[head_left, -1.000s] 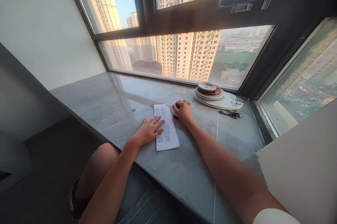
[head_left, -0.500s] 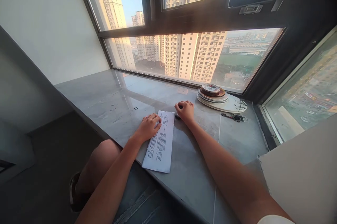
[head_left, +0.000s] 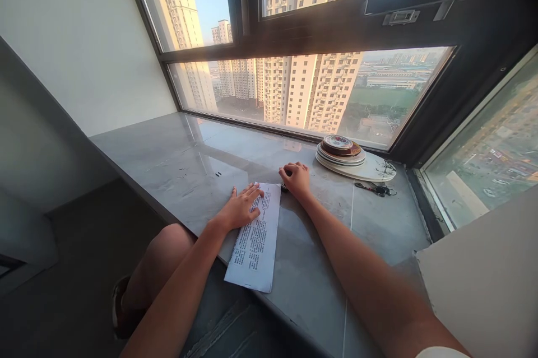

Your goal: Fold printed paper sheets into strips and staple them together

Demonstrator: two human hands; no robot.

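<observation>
A folded sheet of printed paper (head_left: 264,246) lies on the grey stone sill, its near end reaching past the sill's front edge. My left hand (head_left: 241,208) rests on the paper's upper left side with fingers stretched and spread. Just right of the paper's far end, my right hand (head_left: 296,179) is closed, its side against the sill. Something dark shows inside its curled fingers, and a small dark end (head_left: 284,188) pokes out below the hand near the paper's corner. The fingers hide most of it, so its kind cannot be made out.
A stack of plates (head_left: 340,152) sits on a pale oval board (head_left: 376,168) by the window. In front of it lies a bunch of keys (head_left: 380,190). Two small dark bits (head_left: 218,173) lie on the sill (head_left: 147,150). A wall edge (head_left: 483,285) stands at the right.
The paper has slid toward me, farther over the sill's front edge. My left hand has gone from curled to spread fingers. My right hand stays in place, closed.
</observation>
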